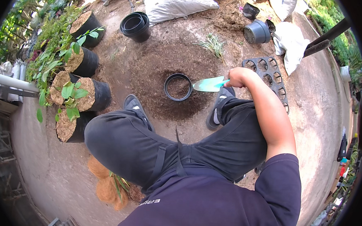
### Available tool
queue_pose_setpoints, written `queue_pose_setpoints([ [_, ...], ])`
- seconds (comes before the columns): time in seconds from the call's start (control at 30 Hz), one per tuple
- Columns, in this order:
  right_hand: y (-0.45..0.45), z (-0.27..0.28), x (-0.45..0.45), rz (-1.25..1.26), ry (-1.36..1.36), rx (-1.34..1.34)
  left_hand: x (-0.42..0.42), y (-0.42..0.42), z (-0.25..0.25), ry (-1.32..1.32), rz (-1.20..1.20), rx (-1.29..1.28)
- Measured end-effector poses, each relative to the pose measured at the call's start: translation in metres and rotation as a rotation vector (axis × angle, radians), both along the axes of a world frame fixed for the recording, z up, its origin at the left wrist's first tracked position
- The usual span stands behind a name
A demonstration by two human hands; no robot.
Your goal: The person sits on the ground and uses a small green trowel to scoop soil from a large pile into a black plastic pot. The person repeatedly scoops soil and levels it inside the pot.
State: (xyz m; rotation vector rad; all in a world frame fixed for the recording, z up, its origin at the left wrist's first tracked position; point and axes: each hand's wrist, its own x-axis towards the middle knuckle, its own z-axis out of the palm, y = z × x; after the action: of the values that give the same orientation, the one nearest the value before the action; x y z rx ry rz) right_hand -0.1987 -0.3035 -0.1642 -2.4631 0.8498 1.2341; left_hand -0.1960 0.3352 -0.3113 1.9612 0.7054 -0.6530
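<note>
My right hand (238,77) grips the handle of a pale green garden trowel (210,84). The blade points left, its tip close to the rim of a round black plastic pot (177,99). Brown soil or coir shows inside that pot, which stands on the ground between my feet. Loose dark potting mix (152,65) is spread around it. My left hand is out of view. A cut plant with narrow pale leaves (213,45) lies beyond the pot, to the right.
Black grow bags (100,95) filled with brown mix stand at left beside leafy plants. Nested black pots (139,31) and a white sack (177,4) are at the back. On the right lie a black seedling tray (276,76), a tipped grey pot (258,31) and a white bag (290,45).
</note>
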Motion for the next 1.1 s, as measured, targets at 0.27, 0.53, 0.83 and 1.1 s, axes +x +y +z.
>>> queue_pose_setpoints([
  [0.27,0.005,0.005,-0.002,-0.013,0.014,-0.004,-0.004,0.005,-0.004,0.015,-0.002,0.014],
  [0.53,0.0,-0.006,-0.004,0.07,0.05,-0.02,-0.006,0.009,-0.009,0.03,0.0,0.017],
  [0.83,0.002,-0.006,-0.006,0.066,0.045,-0.009,-0.012,0.016,-0.013,0.048,-0.001,0.019],
  [1.1,-0.003,-0.014,-0.006,0.038,0.004,-0.031,0.003,0.057,-0.015,-0.05,-0.098,0.033],
])
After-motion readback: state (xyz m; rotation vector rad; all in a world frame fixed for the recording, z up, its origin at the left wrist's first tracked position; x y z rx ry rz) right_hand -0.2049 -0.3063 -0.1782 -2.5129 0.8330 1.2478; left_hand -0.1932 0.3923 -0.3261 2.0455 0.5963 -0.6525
